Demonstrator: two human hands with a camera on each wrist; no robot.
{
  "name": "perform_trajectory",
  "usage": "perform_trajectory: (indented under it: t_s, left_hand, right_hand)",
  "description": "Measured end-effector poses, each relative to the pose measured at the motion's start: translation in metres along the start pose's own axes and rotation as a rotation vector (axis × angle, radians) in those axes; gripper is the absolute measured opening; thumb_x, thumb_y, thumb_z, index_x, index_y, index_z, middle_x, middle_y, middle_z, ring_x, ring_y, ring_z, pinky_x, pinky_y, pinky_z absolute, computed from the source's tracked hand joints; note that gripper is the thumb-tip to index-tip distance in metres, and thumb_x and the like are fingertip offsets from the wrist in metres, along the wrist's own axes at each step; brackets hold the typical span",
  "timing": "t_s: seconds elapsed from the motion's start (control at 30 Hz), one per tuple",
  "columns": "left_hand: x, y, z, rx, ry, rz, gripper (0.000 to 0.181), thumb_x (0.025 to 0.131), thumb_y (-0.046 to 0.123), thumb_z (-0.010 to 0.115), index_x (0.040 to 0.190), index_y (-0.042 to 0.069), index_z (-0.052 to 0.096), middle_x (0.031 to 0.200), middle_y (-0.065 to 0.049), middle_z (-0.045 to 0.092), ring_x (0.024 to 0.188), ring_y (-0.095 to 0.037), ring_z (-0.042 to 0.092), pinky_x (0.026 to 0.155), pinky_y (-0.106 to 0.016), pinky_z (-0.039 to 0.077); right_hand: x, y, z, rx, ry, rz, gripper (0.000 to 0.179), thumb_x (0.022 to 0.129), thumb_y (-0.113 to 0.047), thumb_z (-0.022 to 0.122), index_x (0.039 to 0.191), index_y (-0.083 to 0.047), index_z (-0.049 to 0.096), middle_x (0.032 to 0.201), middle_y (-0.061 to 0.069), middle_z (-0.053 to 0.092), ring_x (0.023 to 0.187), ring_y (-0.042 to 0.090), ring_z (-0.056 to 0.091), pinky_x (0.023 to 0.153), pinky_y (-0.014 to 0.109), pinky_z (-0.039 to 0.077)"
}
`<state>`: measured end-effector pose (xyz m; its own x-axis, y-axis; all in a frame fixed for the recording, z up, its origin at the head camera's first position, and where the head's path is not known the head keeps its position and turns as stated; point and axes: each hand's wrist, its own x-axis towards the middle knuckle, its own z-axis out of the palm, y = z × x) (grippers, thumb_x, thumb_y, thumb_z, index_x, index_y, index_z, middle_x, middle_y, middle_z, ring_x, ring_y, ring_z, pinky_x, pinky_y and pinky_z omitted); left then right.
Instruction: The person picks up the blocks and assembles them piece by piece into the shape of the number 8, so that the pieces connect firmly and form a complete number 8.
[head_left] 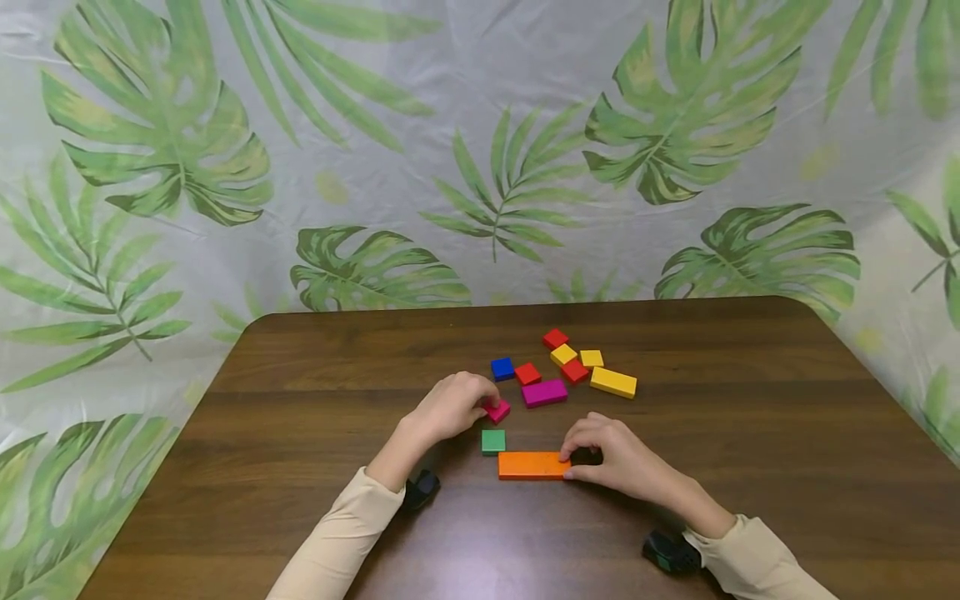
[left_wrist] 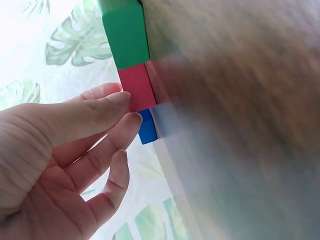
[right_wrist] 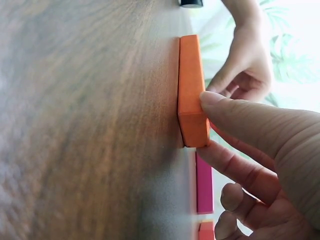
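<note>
One orange block (head_left: 531,467) lies on the table (head_left: 300,467), its right end pinched between thumb and finger of the right hand (head_left: 617,457). Beyond the orange block's left end, the left hand (head_left: 452,405) grips a pink block (head_left: 498,412), with a green block (head_left: 492,442) between pink and orange. Farther beyond the orange block lie a purple block (head_left: 545,393), a blue block (head_left: 502,369), red blocks (head_left: 528,374) and yellow blocks (head_left: 613,382).

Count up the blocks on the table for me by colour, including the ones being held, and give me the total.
Red blocks: 3
Yellow blocks: 3
Blue block: 1
Purple block: 1
Pink block: 1
Green block: 1
Orange block: 1
Total in view: 11
</note>
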<state>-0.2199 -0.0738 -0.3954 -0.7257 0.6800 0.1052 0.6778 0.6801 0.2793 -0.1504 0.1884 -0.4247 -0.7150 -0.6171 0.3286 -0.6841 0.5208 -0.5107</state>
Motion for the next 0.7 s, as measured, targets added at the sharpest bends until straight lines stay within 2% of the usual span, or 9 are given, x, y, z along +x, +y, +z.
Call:
perform_trajectory:
  t_s: [0.27, 0.7]
  left_hand:
    - [-0.0035, -0.0043, -0.0011, 0.012, 0.023, 0.052, 0.014, 0.080, 0.000, 0.069, 0.086, 0.013, 0.071, 0.085, 0.004, 0.072, 0.075, -0.010, 0.062, 0.071, -0.025, 0.052]
    - [-0.0082, -0.0079, -0.0042, 0.019, -0.015, 0.102, 0.012, 0.081, 0.002, 0.069, 0.084, 0.014, 0.070, 0.083, 0.004, 0.071, 0.073, -0.011, 0.059, 0.071, -0.024, 0.050]
  right_hand:
    - [0.0008, 0.0000, 0.0002, -0.014, 0.000, -0.001, 0.012, 0.075, -0.019, 0.078, 0.084, -0.019, 0.069, 0.085, -0.009, 0.066, 0.082, 0.004, 0.051, 0.071, 0.021, 0.046]
    - [0.0002, 0.0011, 0.0012, -0.013, 0.009, -0.004, 0.013, 0.074, -0.018, 0.078, 0.083, -0.019, 0.069, 0.085, -0.009, 0.066, 0.082, 0.004, 0.050, 0.072, 0.020, 0.046]
